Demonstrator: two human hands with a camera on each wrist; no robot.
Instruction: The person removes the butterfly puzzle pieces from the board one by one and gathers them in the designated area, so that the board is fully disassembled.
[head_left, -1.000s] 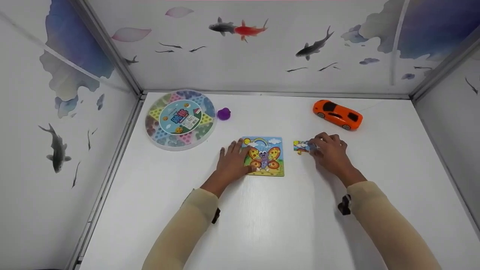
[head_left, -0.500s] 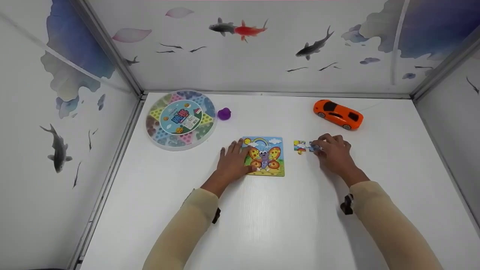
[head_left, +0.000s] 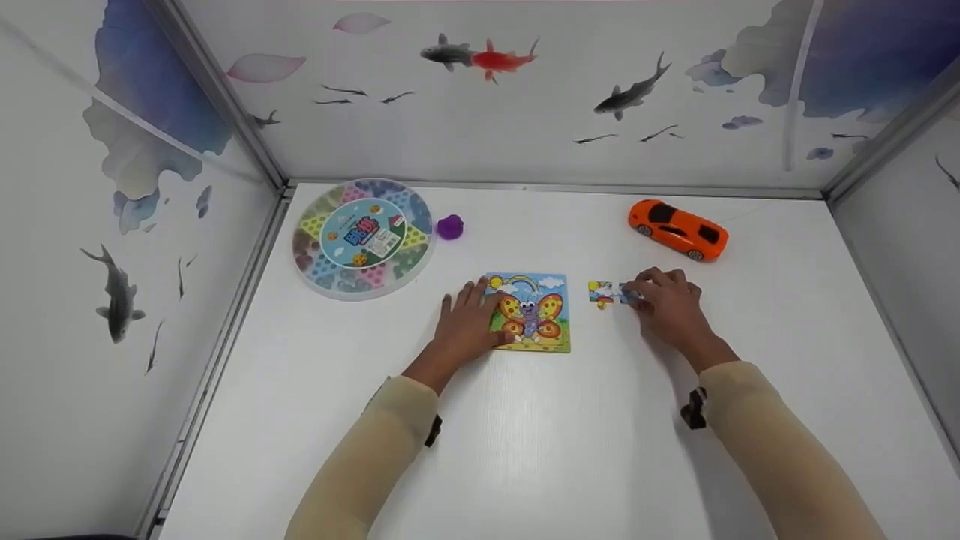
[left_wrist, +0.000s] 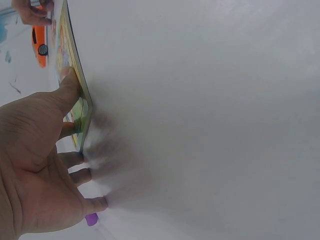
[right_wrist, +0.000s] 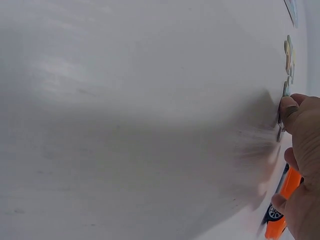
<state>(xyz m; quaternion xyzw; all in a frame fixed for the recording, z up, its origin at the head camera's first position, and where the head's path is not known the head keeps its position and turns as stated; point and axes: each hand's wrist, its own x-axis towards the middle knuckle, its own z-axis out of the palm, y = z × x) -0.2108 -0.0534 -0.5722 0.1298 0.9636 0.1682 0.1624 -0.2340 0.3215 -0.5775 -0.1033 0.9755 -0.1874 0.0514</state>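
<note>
A square butterfly jigsaw puzzle (head_left: 544,296) lies flat on the white table. My left hand (head_left: 465,322) rests on its left side, fingers spread, thumb on the lower part of the picture; in the left wrist view some fingertips reach past the board's corner. To the right of the board, my right hand (head_left: 667,304) pinches a small blue puzzle piece (head_left: 625,294) between thumb and fingers, low at the tabletop. The fingers cover part of this piece. Just left of it lies a loose puzzle piece (head_left: 600,291) with a yellow sun.
An orange toy car (head_left: 679,230) stands behind my right hand. At the back left lies a round board-game box (head_left: 307,255), with a small purple toy (head_left: 450,227) beside it. Printed panels (head_left: 525,142) wall the table's back and sides.
My right hand has shifted slightly to the right, baring more of the small pieces. My left hand keeps its place on the puzzle.
</note>
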